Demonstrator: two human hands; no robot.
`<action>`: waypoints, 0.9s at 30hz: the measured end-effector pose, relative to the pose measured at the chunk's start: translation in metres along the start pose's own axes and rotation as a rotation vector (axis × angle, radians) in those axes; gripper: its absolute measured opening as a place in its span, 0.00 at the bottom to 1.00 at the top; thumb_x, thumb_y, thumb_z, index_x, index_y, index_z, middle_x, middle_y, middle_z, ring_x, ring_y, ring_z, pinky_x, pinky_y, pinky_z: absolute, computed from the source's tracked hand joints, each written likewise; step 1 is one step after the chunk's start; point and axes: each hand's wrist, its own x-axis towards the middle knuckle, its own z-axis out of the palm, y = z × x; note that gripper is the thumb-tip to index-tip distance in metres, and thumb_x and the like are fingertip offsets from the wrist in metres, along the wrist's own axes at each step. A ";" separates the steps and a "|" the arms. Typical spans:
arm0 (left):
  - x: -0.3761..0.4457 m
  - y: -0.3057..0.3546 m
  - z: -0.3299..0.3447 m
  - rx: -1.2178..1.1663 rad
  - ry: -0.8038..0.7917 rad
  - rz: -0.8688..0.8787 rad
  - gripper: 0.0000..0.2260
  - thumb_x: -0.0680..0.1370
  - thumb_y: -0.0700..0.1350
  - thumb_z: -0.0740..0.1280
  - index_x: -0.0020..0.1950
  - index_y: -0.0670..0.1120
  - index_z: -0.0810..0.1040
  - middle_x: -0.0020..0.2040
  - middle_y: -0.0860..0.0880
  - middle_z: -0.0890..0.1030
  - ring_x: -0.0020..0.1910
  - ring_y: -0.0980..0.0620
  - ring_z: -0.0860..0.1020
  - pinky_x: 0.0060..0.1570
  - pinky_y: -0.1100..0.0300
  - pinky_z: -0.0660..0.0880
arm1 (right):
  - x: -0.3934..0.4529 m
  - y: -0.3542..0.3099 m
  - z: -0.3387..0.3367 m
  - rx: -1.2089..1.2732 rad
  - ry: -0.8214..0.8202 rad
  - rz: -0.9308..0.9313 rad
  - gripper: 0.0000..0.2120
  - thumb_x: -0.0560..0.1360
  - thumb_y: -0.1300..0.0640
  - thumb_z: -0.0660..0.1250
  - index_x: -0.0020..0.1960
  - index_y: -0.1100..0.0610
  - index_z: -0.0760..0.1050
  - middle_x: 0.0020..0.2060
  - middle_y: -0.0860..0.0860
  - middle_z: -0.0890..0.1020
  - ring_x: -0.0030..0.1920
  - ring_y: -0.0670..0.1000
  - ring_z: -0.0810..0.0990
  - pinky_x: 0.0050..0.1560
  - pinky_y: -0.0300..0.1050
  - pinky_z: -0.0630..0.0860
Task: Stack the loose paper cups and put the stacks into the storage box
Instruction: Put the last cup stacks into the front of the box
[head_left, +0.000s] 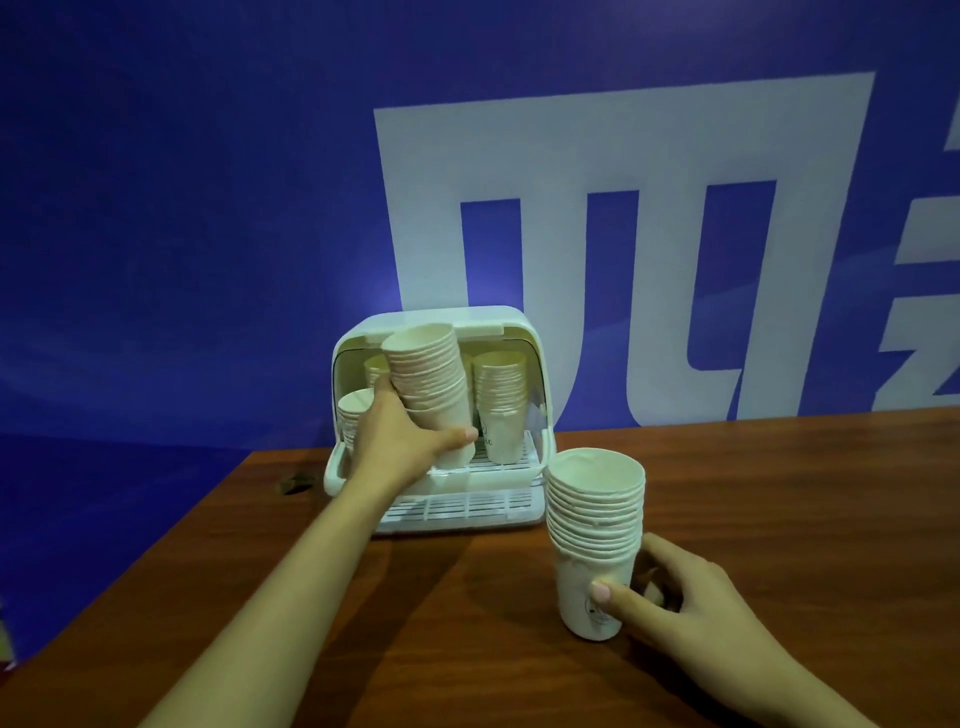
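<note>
A white storage box (524, 325) with its front lid raised stands at the back of the wooden table (467, 623). My left hand (400, 441) grips a tall stack of paper cups (431, 374), tilted left, at the box's opening. Inside the box stands another cup stack (501, 400) on the right, and a shorter stack (353, 410) sits at the left, partly hidden by my hand. My right hand (670, 592) holds a second upright stack of cups (597, 525) on the table, to the right of the box.
A slatted white tray (467, 506) juts out at the box's front. A small dark object (296, 483) lies on the table left of the box. A blue wall with white lettering rises behind. The table's left edge runs diagonally toward me.
</note>
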 end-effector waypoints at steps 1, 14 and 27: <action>0.000 -0.001 0.005 0.029 -0.008 -0.011 0.47 0.60 0.54 0.86 0.72 0.48 0.66 0.67 0.48 0.80 0.65 0.43 0.78 0.65 0.46 0.75 | 0.001 0.000 0.000 0.007 -0.003 0.005 0.20 0.70 0.36 0.74 0.59 0.41 0.80 0.36 0.46 0.83 0.32 0.43 0.72 0.36 0.40 0.73; 0.005 -0.011 0.026 0.415 -0.211 -0.089 0.32 0.71 0.59 0.74 0.67 0.42 0.72 0.59 0.44 0.81 0.58 0.41 0.79 0.58 0.47 0.78 | 0.011 -0.025 0.010 -0.087 0.285 -0.060 0.15 0.67 0.37 0.72 0.48 0.45 0.82 0.33 0.50 0.84 0.32 0.50 0.82 0.38 0.47 0.80; 0.006 0.000 0.023 0.305 -0.181 0.468 0.27 0.83 0.45 0.64 0.82 0.53 0.60 0.81 0.54 0.62 0.80 0.52 0.61 0.78 0.54 0.60 | 0.137 -0.050 0.022 -0.407 0.491 -0.056 0.24 0.65 0.34 0.67 0.33 0.55 0.77 0.28 0.48 0.81 0.33 0.47 0.79 0.35 0.47 0.76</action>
